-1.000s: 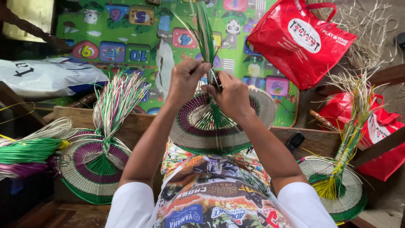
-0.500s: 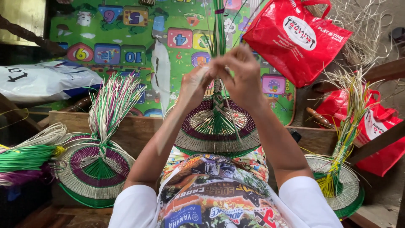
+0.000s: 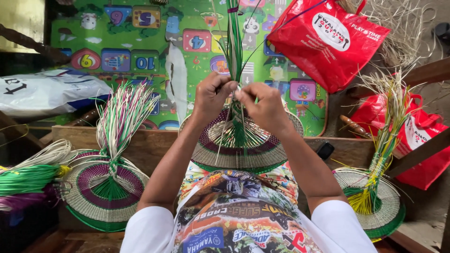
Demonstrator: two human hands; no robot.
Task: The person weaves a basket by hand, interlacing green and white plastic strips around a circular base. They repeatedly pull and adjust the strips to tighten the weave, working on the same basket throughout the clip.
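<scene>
We pinched the green bundled straw strands (image 3: 233, 51) between our left hand (image 3: 212, 96) and right hand (image 3: 262, 103), fingers pressed together above the round woven purple-and-green fan (image 3: 236, 152).

Red bags (image 3: 328, 42) top & right (image 3: 417, 140); white bag (image 3: 47, 93) left.

I see a round woven straw fan (image 3: 239, 152) banded in natural tan, purple and a green rim, with a bundle of green straw strands (image 3: 233, 42) rising from its centre; a second round woven fan (image 3: 101, 197) at the left repeats the purple ring and green edge, its loose strands (image 3: 123, 112) mixing cream, green and purple. A third round woven fan (image 3: 375, 206) at the right is pale tan with a green rim and yellow-green strands. Behind them I make out a green foam play mat (image 3: 140, 42) patterned with coloured number tiles, and a glossy red plastic bag (image 3: 326, 40) with a white round patch
</scene>
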